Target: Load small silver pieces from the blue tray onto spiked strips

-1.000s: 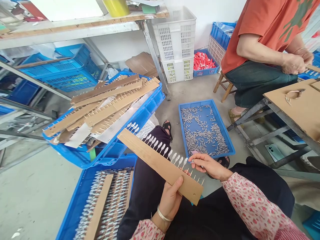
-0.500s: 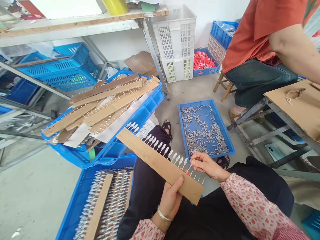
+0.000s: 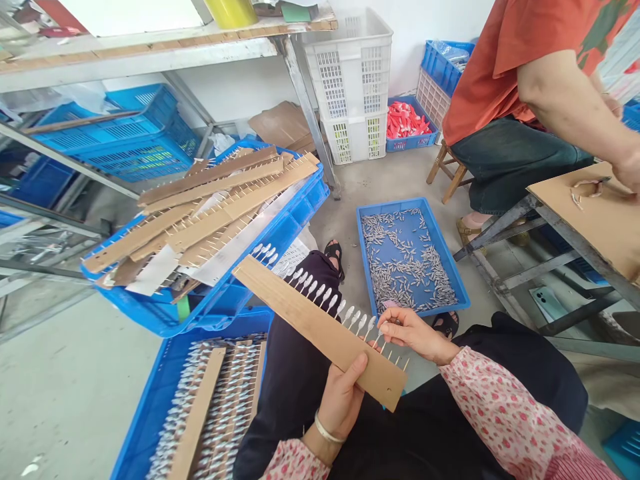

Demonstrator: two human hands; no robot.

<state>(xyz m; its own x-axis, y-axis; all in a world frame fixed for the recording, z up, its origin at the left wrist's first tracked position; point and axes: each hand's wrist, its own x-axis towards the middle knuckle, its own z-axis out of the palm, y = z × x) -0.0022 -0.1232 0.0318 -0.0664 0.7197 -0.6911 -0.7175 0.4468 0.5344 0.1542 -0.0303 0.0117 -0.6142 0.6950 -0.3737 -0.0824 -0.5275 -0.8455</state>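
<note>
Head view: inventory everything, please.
Cardboard strip: one, tan, centre
Sticks: many, pale, along strip
Floor tray: one, blue, by feet
Small pieces: many, grey, in tray
Upper crate: one, blue, left
Lower crate: one, blue, bottom left
Baskets: two, white, by wall
Red-filled tray: one, blue, by wall
Bench: one, pale, upper left
Crates: several, blue, under bench
Table: one, brown, right
Coworker: one, orange shirt, right
Left hand: one, gripping strip
Right hand: one, at sticks

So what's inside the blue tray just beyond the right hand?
Many small grey pieces lie loose in the blue tray, patches of its bottom showing between. Anything beneath the thicker clusters is covered, and the right hand hides part of the near edge.
</note>
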